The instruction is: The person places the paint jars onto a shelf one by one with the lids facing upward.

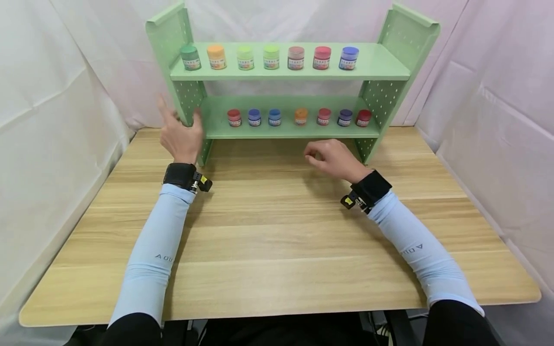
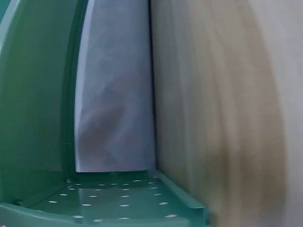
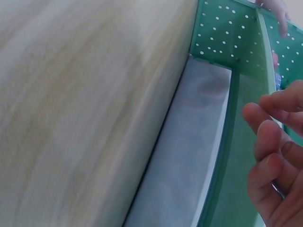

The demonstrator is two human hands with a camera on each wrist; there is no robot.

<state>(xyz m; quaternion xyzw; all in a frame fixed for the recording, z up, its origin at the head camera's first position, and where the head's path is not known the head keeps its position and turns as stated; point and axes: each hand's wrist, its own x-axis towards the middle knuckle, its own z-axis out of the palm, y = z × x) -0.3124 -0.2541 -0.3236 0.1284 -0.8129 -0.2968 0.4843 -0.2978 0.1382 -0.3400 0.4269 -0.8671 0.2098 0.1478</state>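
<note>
A light green two-tier shelf [image 1: 285,133] stands at the back of the table. Small lidded jars line both tiers, among them an orange-lidded jar [image 1: 217,57] above and a red-lidded jar [image 1: 234,118] below. My left hand [image 1: 183,139] is at the shelf's left side panel, fingers extended and thumb spread apart; whether it touches the panel, I cannot tell. Just in front of the lower tier, toward its right, hovers my right hand [image 1: 333,157]. Its fingers [image 3: 269,137] are loosely bent with nothing between them. The left wrist view shows the shelf's underside and no hand.
The wooden table [image 1: 277,250] reaches from the shelf to the person's body. White cloth [image 1: 47,120] hangs at the back and both sides. Perforated side panels [image 1: 389,96] rise above the upper tier. A strapped camera sits on each wrist.
</note>
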